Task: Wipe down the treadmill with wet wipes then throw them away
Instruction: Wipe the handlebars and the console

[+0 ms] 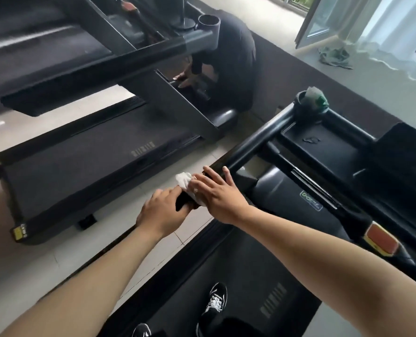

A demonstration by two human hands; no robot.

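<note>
Fingers (228,178) of the right hand (218,198) lay straight and spread, not curled round anything, pressing a crumpled white wet wipe (184,180) flat against the black handrail (258,144) on the left side of the treadmill (238,276). The wipe sat under the palm and fingertips, with a bunched corner showing beyond them on the far side of the rail. Just beside it, the left hand (163,210) gripped the near end of the same handrail, its fingers (171,192) wrapped over the bar and nearly touching the wipe.

Both forearms reached out from the bottom of the view. Below them, two dark shoes with white laces (214,300) stood on the treadmill's belt. At the far end of the handrail, a green and white pack (315,99) stuck out of the cup holder next to the console tray (323,152). A red and yellow button (381,239) showed on the right-hand rail.

A second treadmill (80,166) stood alongside on the tiled floor, and beyond it a person in dark clothes (231,57) crouched with both hands low at its front. A greenish cloth (333,55) lay on the floor near the pale curtain (384,32).
</note>
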